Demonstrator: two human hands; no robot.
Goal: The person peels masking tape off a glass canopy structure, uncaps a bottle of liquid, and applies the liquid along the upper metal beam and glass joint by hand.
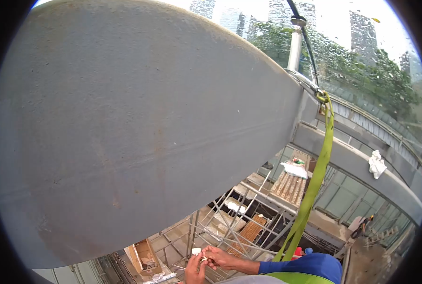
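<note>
Low in the head view, my left hand and my right hand meet with fingertips pinched together. A small white piece shows at the top of my left fingers; its kind is too small to tell. Something small and pale is pinched between both hands, mostly hidden by the fingers. My right arm is in a blue sleeve. A yellow-green webbing strap runs from near my body up to a metal hook at the beam's end, clear of both hands.
A huge grey curved beam fills the left and middle. Metal scaffolding and perforated planks lie far below, with an open wooden box. White crumpled cloth rests on another beam at right. Wet glass stands behind.
</note>
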